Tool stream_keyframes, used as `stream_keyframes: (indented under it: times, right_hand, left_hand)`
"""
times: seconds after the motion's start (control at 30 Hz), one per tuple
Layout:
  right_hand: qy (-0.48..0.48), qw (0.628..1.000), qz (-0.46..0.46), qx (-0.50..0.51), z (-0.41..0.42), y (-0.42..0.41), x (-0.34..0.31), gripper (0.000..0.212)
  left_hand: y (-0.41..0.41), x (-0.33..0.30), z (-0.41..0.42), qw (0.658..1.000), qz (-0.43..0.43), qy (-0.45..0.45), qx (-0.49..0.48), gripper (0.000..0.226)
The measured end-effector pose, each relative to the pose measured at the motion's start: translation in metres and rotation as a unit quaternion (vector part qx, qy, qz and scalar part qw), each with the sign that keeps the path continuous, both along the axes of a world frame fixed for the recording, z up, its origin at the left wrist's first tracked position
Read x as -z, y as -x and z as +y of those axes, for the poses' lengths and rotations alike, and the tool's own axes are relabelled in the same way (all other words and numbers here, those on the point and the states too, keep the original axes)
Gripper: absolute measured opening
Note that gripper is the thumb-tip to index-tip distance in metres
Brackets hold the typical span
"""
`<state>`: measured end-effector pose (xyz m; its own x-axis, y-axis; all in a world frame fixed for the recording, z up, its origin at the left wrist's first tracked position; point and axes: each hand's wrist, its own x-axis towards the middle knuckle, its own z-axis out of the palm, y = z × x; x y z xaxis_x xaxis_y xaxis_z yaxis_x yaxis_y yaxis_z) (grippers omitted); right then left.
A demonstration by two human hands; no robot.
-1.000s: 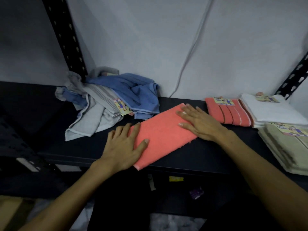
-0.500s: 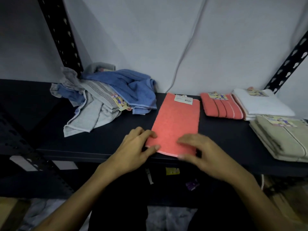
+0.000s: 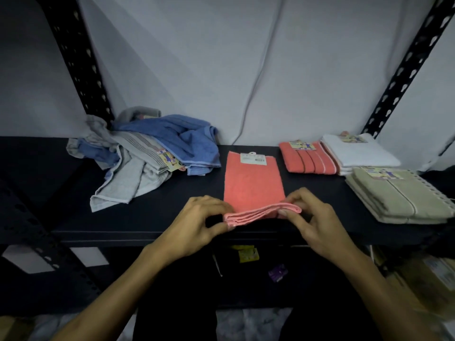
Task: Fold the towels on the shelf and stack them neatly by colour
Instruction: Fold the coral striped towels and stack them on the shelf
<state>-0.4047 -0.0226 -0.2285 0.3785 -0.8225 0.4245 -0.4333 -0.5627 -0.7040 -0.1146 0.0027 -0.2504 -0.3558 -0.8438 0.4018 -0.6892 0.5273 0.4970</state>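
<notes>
Left of the coral towel (image 3: 253,185), a heap of unfolded grey and blue towels (image 3: 147,156) waits on the shelf (image 3: 172,217). The coral towel lies lengthwise mid-shelf; the left hand (image 3: 197,222) and right hand (image 3: 310,217) each pinch a near corner, lifting that layered edge, probably to fold it back. Right of it sit a folded coral towel (image 3: 305,158), then white (image 3: 354,153) and beige (image 3: 398,198) stacks, already sorted by colour

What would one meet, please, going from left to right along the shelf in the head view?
Grey towels → blue towel → coral towel being folded → folded coral towel → white towels, with the beige stack in front of them.
</notes>
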Motion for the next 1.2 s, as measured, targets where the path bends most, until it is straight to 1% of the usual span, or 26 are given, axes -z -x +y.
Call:
stream_keyframes:
  times: [0.1, 0.2, 0.33, 0.43, 0.53, 0.6, 0.7, 0.77, 0.87, 1.0, 1.2]
  right_hand:
    - [0.015, 1.000, -0.021, -0.008, -0.002, 0.001, -0.025, 0.010]
    - [0.033, 0.997, -0.065, 0.001, -0.010, 0.003, -0.043, 0.017]
    - [0.003, 0.994, -0.113, -0.002, -0.034, -0.003, -0.060, 0.022]
    - [-0.036, 0.992, -0.123, -0.015, -0.066, -0.010, -0.069, 0.020]
    - [-0.091, 0.991, -0.098, -0.001, -0.107, -0.021, -0.067, 0.013]
    - [-0.111, 0.992, -0.048, 0.023, -0.136, -0.029, -0.057, 0.008]
    - [-0.131, 0.989, 0.047, 0.055, -0.167, -0.038, -0.031, 0.006]
    - [-0.131, 0.985, 0.079, 0.078, -0.175, -0.040, -0.013, 0.006]
    - [-0.108, 0.986, 0.070, 0.105, -0.176, -0.039, 0.005, 0.008]
    - [-0.100, 0.986, 0.053, 0.119, -0.180, -0.038, 0.017, 0.009]
    - [-0.095, 0.979, 0.100, 0.152, -0.191, -0.037, 0.022, 0.011]
  left_hand:
    - [0.005, -0.023, 0.001, 0.998, 0.063, 0.001, -0.007, 0.019]
    - [0.007, -0.046, -0.001, 0.992, 0.125, -0.010, -0.026, 0.031]
    - [0.008, -0.067, -0.016, 0.991, 0.131, 0.015, -0.033, 0.022]
    - [0.003, -0.074, -0.041, 0.986, 0.148, 0.007, -0.073, 0.022]
    - [-0.003, -0.073, -0.072, 0.984, 0.139, -0.057, -0.096, 0.023]
    - [-0.006, -0.066, -0.098, 0.981, 0.129, -0.091, -0.110, 0.023]
    - [-0.005, -0.048, -0.137, 0.982, 0.060, -0.090, -0.154, 0.023]
    - [-0.002, -0.036, -0.153, 0.982, 0.029, -0.093, -0.161, 0.022]
    - [-0.002, -0.024, -0.164, 0.981, 0.039, -0.099, -0.163, 0.019]
    - [-0.005, -0.012, -0.175, 0.977, 0.059, -0.108, -0.173, 0.019]
    - [-0.001, -0.003, -0.184, 0.971, 0.037, -0.119, -0.203, 0.027]
